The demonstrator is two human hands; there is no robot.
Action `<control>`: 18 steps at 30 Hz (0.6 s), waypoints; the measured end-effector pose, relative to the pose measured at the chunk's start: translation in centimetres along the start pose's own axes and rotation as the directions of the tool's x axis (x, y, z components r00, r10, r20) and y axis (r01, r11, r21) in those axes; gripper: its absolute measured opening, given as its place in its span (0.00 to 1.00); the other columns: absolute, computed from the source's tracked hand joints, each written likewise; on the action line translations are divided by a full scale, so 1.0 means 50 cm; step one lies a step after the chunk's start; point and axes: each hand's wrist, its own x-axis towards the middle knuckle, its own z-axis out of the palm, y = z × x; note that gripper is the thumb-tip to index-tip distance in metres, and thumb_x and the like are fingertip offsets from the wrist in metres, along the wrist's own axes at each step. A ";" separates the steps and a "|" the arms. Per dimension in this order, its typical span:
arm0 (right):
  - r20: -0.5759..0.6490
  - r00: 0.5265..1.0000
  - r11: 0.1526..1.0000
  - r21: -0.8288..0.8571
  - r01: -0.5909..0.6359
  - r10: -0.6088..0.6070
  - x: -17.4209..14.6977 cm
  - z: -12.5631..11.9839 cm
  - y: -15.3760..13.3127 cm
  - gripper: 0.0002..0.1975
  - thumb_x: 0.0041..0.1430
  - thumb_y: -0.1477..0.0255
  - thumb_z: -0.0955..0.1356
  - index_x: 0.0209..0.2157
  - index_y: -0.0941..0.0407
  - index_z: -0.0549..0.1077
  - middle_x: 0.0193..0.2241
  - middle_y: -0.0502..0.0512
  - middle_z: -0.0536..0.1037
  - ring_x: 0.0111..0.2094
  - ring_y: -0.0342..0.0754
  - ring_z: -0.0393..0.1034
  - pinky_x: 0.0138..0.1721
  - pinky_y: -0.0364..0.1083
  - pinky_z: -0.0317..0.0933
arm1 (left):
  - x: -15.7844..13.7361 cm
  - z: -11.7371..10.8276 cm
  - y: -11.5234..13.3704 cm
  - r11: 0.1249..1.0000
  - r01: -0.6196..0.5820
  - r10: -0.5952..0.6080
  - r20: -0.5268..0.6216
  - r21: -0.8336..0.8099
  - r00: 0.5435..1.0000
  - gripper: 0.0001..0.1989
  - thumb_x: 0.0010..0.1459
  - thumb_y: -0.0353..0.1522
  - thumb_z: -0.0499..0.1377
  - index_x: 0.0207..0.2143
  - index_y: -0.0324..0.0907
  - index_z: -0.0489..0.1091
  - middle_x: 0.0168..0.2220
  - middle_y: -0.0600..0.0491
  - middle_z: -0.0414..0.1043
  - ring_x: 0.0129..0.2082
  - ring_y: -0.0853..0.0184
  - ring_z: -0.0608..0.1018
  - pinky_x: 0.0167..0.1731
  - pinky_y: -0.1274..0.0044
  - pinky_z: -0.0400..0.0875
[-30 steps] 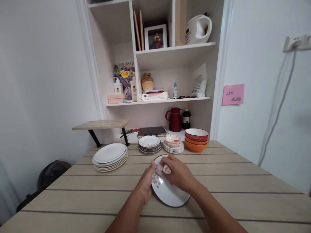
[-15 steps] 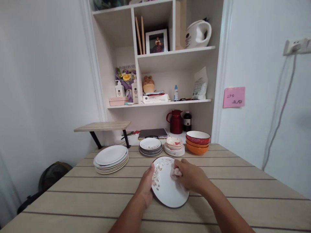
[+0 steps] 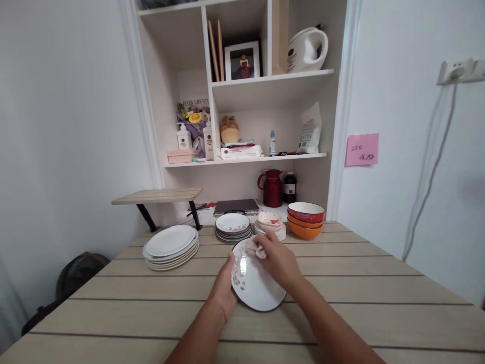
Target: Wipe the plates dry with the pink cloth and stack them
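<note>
Over a slatted wooden table (image 3: 136, 316), a patterned white plate (image 3: 261, 288) is held at its left edge by the partly curled left hand (image 3: 225, 290). The right hand (image 3: 279, 258), fingers bunched around a pale cloth (image 3: 258, 249), has shifted from the plate's right side to its far edge, so wiping seems to be continuing.
</note>
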 end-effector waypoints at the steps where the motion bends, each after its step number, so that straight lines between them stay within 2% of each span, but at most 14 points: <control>1: 0.003 0.999 0.999 -0.017 -0.043 0.043 0.002 -0.008 0.015 0.12 0.56 0.73 0.64 0.43 0.49 0.69 0.45 0.52 0.69 0.34 0.44 0.66 0.27 0.42 0.45 | 0.000 0.000 -0.001 1.000 0.000 0.000 -0.008 0.005 1.000 0.32 0.58 0.47 0.55 0.57 0.35 0.65 0.52 0.41 0.73 0.52 0.53 0.75 0.56 0.65 0.63; 3: 0.071 0.993 0.994 -0.063 -0.093 0.098 -0.001 -0.024 0.043 0.12 0.55 0.74 0.64 0.42 0.49 0.70 0.44 0.53 0.70 0.34 0.45 0.66 0.27 0.43 0.45 | 0.002 -0.002 -0.004 1.000 -0.003 0.004 -0.033 0.008 0.999 0.32 0.58 0.47 0.56 0.57 0.36 0.64 0.52 0.41 0.73 0.52 0.53 0.74 0.56 0.65 0.63; 5: 0.206 0.973 0.991 -0.101 -0.088 0.107 -0.012 -0.036 0.062 0.12 0.51 0.75 0.66 0.39 0.51 0.70 0.40 0.53 0.71 0.33 0.46 0.66 0.27 0.43 0.45 | 0.003 -0.004 -0.006 1.000 -0.005 0.006 -0.056 0.003 0.998 0.32 0.58 0.47 0.55 0.58 0.36 0.64 0.52 0.41 0.73 0.53 0.53 0.74 0.56 0.64 0.63; 8: 0.417 0.909 0.997 -0.075 0.015 0.018 -0.032 -0.039 0.067 0.13 0.42 0.78 0.68 0.33 0.52 0.71 0.34 0.51 0.73 0.32 0.47 0.66 0.27 0.43 0.46 | 0.002 -0.006 -0.004 1.000 0.002 -0.003 -0.059 -0.008 0.998 0.32 0.58 0.47 0.55 0.58 0.36 0.64 0.52 0.41 0.73 0.53 0.53 0.74 0.56 0.64 0.63; 10: 0.477 0.875 0.995 0.001 0.101 -0.089 -0.042 -0.030 0.053 0.13 0.39 0.78 0.69 0.31 0.52 0.71 0.32 0.50 0.73 0.32 0.47 0.65 0.28 0.43 0.47 | 0.001 -0.006 0.000 1.000 0.018 -0.019 -0.054 -0.011 0.998 0.32 0.58 0.48 0.55 0.58 0.36 0.64 0.52 0.41 0.73 0.53 0.53 0.74 0.56 0.65 0.63; 12: 0.449 0.875 0.984 0.085 0.158 -0.180 -0.045 -0.015 0.031 0.14 0.39 0.77 0.70 0.32 0.52 0.71 0.33 0.49 0.73 0.32 0.46 0.65 0.29 0.42 0.48 | 0.000 -0.005 0.004 0.999 0.042 -0.043 -0.046 -0.020 0.998 0.32 0.59 0.48 0.54 0.58 0.35 0.64 0.51 0.41 0.74 0.52 0.53 0.74 0.55 0.65 0.63; 14: 0.356 0.910 0.975 0.138 0.175 -0.214 -0.039 0.002 0.009 0.13 0.43 0.75 0.69 0.34 0.51 0.71 0.36 0.50 0.72 0.33 0.46 0.65 0.30 0.42 0.50 | 0.000 -0.003 0.006 0.998 0.057 -0.058 -0.034 -0.029 0.998 0.32 0.59 0.49 0.53 0.57 0.35 0.64 0.51 0.41 0.74 0.52 0.53 0.75 0.55 0.65 0.64; 18: 0.136 0.981 0.985 0.121 0.126 -0.142 -0.010 0.018 -0.001 0.11 0.51 0.72 0.67 0.39 0.51 0.70 0.41 0.52 0.71 0.37 0.47 0.66 0.32 0.42 0.50 | 0.000 0.000 0.005 0.999 0.031 -0.032 -0.039 -0.010 0.999 0.32 0.58 0.49 0.54 0.58 0.36 0.64 0.52 0.42 0.74 0.52 0.53 0.75 0.54 0.64 0.64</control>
